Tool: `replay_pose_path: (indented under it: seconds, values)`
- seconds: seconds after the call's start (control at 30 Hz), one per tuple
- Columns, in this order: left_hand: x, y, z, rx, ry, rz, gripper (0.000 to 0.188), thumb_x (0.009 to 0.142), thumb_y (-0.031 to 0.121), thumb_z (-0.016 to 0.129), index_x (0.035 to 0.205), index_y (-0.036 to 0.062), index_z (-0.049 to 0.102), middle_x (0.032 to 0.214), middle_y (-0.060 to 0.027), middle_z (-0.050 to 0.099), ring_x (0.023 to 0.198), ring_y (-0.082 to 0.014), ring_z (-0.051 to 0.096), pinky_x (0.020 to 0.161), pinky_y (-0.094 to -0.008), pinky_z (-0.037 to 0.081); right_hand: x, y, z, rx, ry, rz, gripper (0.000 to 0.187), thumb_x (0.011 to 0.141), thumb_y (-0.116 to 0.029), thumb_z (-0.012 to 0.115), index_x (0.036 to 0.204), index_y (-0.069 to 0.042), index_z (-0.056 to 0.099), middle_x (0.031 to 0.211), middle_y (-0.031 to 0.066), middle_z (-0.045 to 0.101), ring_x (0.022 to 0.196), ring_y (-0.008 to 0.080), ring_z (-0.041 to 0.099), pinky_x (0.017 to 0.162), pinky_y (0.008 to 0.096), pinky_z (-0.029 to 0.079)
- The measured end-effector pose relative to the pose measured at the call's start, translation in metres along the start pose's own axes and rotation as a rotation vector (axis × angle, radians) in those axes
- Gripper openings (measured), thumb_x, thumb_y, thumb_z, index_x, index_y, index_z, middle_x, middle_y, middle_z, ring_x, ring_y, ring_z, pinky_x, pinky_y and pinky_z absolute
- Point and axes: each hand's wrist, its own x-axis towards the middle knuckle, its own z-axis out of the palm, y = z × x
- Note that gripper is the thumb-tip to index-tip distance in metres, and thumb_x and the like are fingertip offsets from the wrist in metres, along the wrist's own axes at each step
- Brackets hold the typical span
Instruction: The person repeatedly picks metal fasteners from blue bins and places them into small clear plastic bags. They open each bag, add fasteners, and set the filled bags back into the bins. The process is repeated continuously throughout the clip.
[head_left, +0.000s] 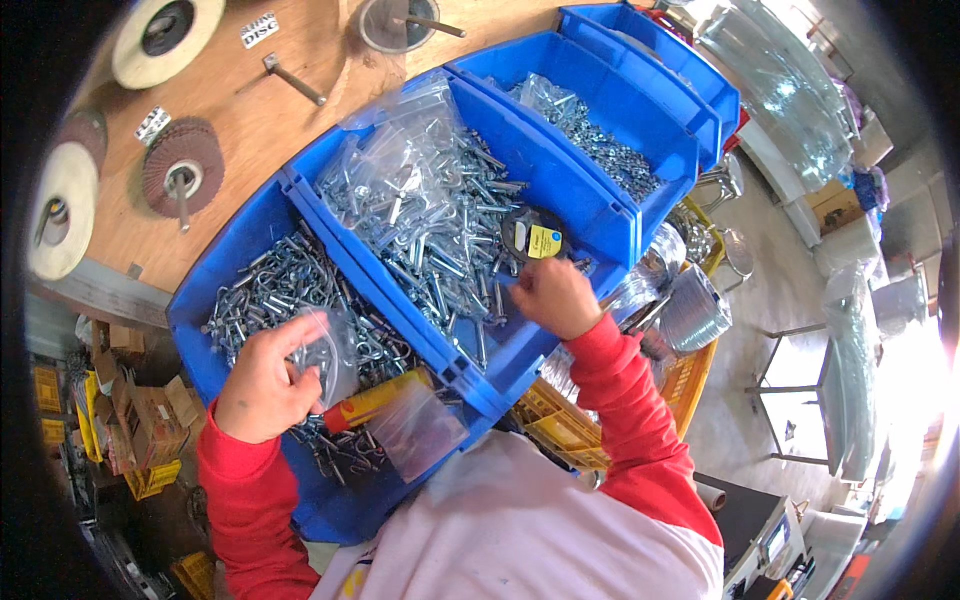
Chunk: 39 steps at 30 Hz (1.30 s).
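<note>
Closest to me, past the pale shirt front (540,530), the near blue bin (330,515) holds a heap of metal hooks (270,275), with a flat clear packet (417,435) and a yellow-and-red tube (378,400) lying on top. Over that heap I have the left hand (268,385), half closed, its thumb and fingers bent around a small clear bag (335,365) that hangs loose and crumpled between them. The right hand (560,300) sits a little farther off, over the middle blue bin (595,225), with its fingers curled in tight; I cannot tell whether it grips anything (the knuckles hide the fingertips from my view). Just beyond its knuckles is a dark round object (520,232) with a yellow label. Metal bolts (440,270) fill that bin, and larger clear bags (400,150) lie over its far end. Farther out, a third blue bin (650,130) carries small fasteners (600,145), and along the wooden board (300,45) I see a brown abrasive disc (185,165) mounted on a peg.
</note>
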Motion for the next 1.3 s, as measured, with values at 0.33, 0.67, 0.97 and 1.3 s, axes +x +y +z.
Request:
replay_pose_path:
  seconds: [0.33, 0.67, 0.97, 1.3]
  values:
    - [0.017, -0.017, 0.013, -0.016, -0.063, 0.046, 0.062, 0.085, -0.011, 0.052, 0.147, -0.0072, 0.048, 0.132, -0.0248, 0.066, 0.069, -0.0140, 0.071, 0.057, -0.0264, 0.057, 0.049, -0.014, 0.047, -0.121, -0.171, 0.061, 0.035, 0.078, -0.031, 0.071, 0.091, 0.001, 0.077, 0.095, 0.0270, 0.075, 0.088, 0.0420, 0.075, 0.080, 0.0486, 0.062]
    - [0.022, -0.017, 0.017, -0.141, -0.082, 0.090, 0.059, 0.084, -0.008, 0.056, 0.143, -0.0125, 0.049, 0.124, -0.0274, 0.069, 0.068, -0.0175, 0.073, 0.061, -0.0290, 0.058, 0.019, 0.018, 0.042, 0.087, -0.158, -0.073, 0.037, 0.084, -0.027, 0.075, 0.096, 0.007, 0.068, 0.091, 0.0265, 0.071, 0.084, 0.0359, 0.072, 0.078, 0.0447, 0.057]
    - [0.024, -0.023, 0.018, 0.055, 0.033, 0.331, 0.039, 0.076, 0.014, 0.073, 0.112, -0.0013, 0.066, 0.086, -0.0234, 0.072, 0.084, -0.0399, 0.074, 0.075, -0.0445, 0.057, -0.046, -0.126, -0.025, 0.806, 0.434, -0.282, 0.012, 0.096, 0.001, 0.067, 0.105, -0.002, 0.058, 0.086, 0.0039, 0.066, 0.075, 0.0106, 0.060, 0.069, 0.0260, 0.049]
    - [0.024, -0.027, 0.013, 0.081, 0.016, 0.315, 0.055, 0.073, 0.014, 0.073, 0.123, -0.0047, 0.062, 0.102, -0.0287, 0.071, 0.100, -0.0449, 0.070, 0.087, -0.0480, 0.056, -0.047, -0.200, 0.002, 0.512, 0.190, -0.611, 0.017, 0.088, 0.001, 0.076, 0.103, 0.000, 0.067, 0.082, 0.0053, 0.066, 0.066, 0.0064, 0.057, 0.058, 0.0249, 0.045]
